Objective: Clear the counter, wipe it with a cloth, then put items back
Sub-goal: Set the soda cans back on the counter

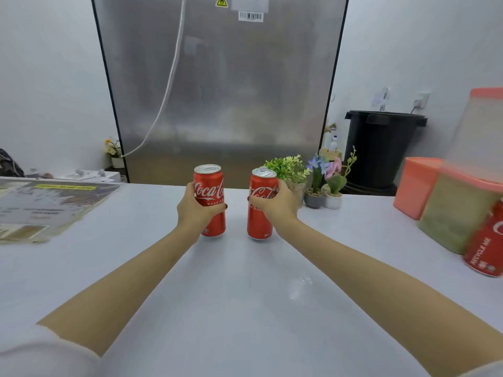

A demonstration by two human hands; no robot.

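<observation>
The fingers [219,207] of the left hand [194,210] are curled round the left can [209,186] and those of the right hand [279,205] round the right can [261,219], arms outstretched, both red Coca-Cola cans held upright and apart near the desk's [245,308] far edge, a third can [485,243] being seen at its right edge.

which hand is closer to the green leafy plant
Right. The right hand, gripping a cola can, is just in front of the green leafy plant. The left hand grips the other can, further off to the plant's left.
</observation>
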